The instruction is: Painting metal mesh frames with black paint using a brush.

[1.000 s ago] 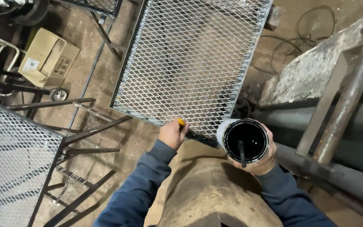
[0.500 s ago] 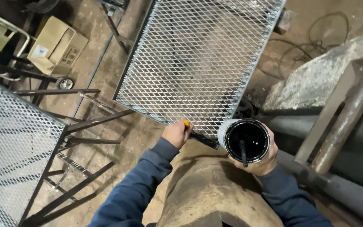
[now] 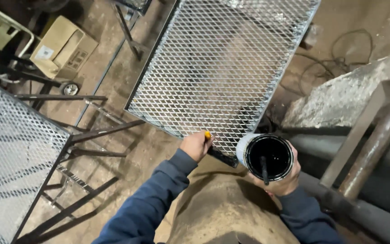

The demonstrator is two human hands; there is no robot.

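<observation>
My left hand [image 3: 196,145] is closed around a brush with a yellow-orange handle end [image 3: 207,134], held against the near edge of a large metal mesh panel [image 3: 222,68]. A dark painted stretch of the frame edge [image 3: 222,157] lies just right of that hand. My right hand [image 3: 280,180] grips a round can of black paint [image 3: 267,156] from below, close to the panel's near corner. A dark stick [image 3: 263,169] stands in the paint. Both arms are in dark blue sleeves.
A second mesh panel [image 3: 14,153] on a dark metal frame stands at the left. A cardboard box [image 3: 62,47] and a small wheel [image 3: 70,88] lie at the upper left. Metal pipes and beams [image 3: 366,149] and a concrete slab [image 3: 348,97] are at the right. Cables [image 3: 348,45] trail on the dirt floor.
The view has tilted slightly, so the panels sit a little lower and more rightward. My left hand with the brush stays at the panel's near edge; the can stays in my right hand.
</observation>
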